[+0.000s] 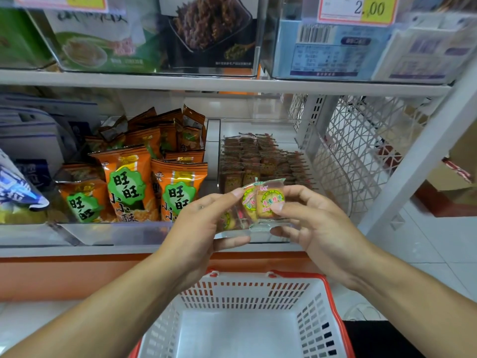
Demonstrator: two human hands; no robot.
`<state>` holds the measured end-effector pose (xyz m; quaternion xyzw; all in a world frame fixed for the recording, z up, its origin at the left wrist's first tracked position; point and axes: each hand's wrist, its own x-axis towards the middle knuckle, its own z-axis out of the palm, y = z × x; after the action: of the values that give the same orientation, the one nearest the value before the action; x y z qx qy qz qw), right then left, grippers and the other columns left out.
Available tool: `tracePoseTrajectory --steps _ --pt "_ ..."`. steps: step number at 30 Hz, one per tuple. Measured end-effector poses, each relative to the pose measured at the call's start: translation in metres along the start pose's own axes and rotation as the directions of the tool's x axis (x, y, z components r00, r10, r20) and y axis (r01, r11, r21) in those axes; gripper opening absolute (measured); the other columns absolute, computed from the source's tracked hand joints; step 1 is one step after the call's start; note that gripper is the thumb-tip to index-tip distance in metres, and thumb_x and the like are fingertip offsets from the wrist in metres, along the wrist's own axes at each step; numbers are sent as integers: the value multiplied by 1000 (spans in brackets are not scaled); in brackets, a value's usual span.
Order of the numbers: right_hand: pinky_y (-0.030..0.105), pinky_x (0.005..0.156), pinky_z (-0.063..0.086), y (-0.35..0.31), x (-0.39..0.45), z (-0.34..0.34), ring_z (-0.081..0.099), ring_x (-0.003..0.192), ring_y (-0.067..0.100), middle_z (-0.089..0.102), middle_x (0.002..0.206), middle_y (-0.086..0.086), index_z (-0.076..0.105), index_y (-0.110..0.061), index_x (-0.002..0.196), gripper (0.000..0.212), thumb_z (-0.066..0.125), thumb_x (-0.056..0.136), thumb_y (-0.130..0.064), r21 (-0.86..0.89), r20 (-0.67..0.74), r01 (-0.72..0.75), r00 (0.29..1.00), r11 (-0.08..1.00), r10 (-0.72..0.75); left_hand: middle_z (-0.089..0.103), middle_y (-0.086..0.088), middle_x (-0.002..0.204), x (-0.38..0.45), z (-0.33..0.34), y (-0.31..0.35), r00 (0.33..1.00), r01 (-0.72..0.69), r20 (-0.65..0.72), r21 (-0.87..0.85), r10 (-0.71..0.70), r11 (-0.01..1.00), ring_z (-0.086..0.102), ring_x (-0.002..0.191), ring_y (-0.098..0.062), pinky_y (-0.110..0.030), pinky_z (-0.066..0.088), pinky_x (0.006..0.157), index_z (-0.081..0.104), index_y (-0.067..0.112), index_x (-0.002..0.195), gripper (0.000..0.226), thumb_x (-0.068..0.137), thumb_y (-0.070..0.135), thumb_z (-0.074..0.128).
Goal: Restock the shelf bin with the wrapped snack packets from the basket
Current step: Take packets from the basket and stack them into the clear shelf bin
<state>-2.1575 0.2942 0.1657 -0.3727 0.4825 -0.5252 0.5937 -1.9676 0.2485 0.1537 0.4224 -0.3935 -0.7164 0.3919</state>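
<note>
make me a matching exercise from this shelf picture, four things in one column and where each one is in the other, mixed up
Things:
1. wrapped snack packets
2. orange snack bags
3. basket
4. price tag

Places:
A. on the upper shelf bin, top right
B. held between the left hand and right hand, in front of the shelf bin
C. low in the view, below the hands
D. in the bin left of the brown packets

Pairs: 1-B, 2-D, 3-C, 4-A
</note>
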Motion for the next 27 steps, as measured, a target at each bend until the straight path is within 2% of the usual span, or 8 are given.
tracePoseTrajectory --steps 4,9,11,14,20,22,24,27 --pt "25 69 58 -2 1 -2 72 93 21 75 108 16 59 -7 106 35 73 75 -13 155 -34 -11 999 988 17 79 -10 106 -1 -1 1 1000 -5 25 21 4 1000 75 86 -15 -31 62 64 80 19 107 22 89 29 74" --pt "27 79 60 -1 4 1 72 101 22 74 113 17 59 0 117 45 73 77 -13 312 -34 -24 999 950 36 79 -11 104 -5 3 -3 998 -62 15 6 62 998 78 90 -18 -24 60 60 81 19 106 36 74 34 79" --pt "30 85 60 0 2 6 71 104 22 72 118 18 60 4 124 53 72 77 -16 312 -35 -35 998 949 49 79 -11 104 -6 4 -4 996 -90 -11 -22 89 996 78 90 -19 -24 59 58 80 15 108 40 72 32 80" --pt "33 88 60 4 -2 13 72 98 24 73 114 18 59 4 127 56 71 78 -19 278 -18 -49 998 959 56 79 -11 104 -7 6 -6 995 -92 -33 -27 91 995 78 92 -20 -24 59 59 78 14 113 39 76 27 80" --pt "37 87 58 8 -4 16 69 92 24 73 114 17 64 -6 125 32 61 95 -15 160 -7 -59 998 985 60 79 -9 108 -7 7 -12 998 -54 24 59 52 997 76 96 -16 -24 59 69 80 18 110 39 75 36 78" --pt "34 81 55 6 -2 12 69 94 19 74 114 12 68 -13 120 26 59 96 -13 74 -31 3 1000 997 0 78 -14 110 -4 8 -11 999 2 37 -24 -1 1000 76 98 -21 -27 61 71 80 12 109 37 82 37 73" --pt "31 75 54 2 2 6 70 94 15 75 113 6 70 -17 116 24 59 96 -12 35 -65 72 995 997 -69 76 -21 111 -2 7 -7 997 78 24 -218 -75 973 76 100 -33 -34 64 73 74 3 114 42 93 37 63" --pt "30 77 54 -3 3 -2 71 103 17 74 116 6 73 -18 113 25 61 92 -18 1 -34 115 993 993 -115 73 -28 115 -1 4 -2 994 107 21 -406 -108 908 73 103 -43 -45 64 77 62 -3 124 44 107 31 42"
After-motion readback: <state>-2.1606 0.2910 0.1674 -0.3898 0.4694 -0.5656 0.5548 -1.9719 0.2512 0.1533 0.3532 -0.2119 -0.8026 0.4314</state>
